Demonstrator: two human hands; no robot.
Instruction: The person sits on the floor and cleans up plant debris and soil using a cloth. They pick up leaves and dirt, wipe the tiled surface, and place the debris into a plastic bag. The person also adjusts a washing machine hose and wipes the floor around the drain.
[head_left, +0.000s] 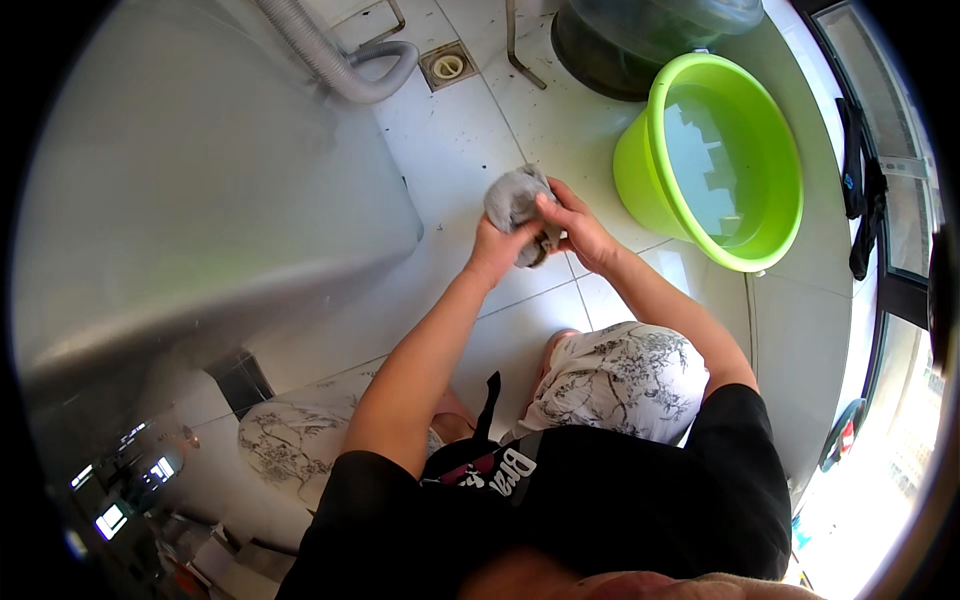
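Note:
A bunched grey cloth (513, 196) is held between my two hands above the white tiled floor. My left hand (501, 251) grips it from the lower left, with the thumb pressed across its front. From the right, my right hand (581, 229) closes on the same cloth, thumb on top and fingers around the far side. A darker, brownish edge shows at the cloth's lower end. To the right of my hands a lime-green plastic bucket (634, 169) stands partly filled with water (709, 161). The bucket is apart from the cloth.
A large grey smooth-sided appliance or cabinet (217, 172) fills the left. A corrugated grey hose (322, 56) hangs near a square floor drain (448, 66). Behind the bucket stands a dark translucent container (607, 45). A low wall ledge (806, 300) and a window frame (892, 300) line the right.

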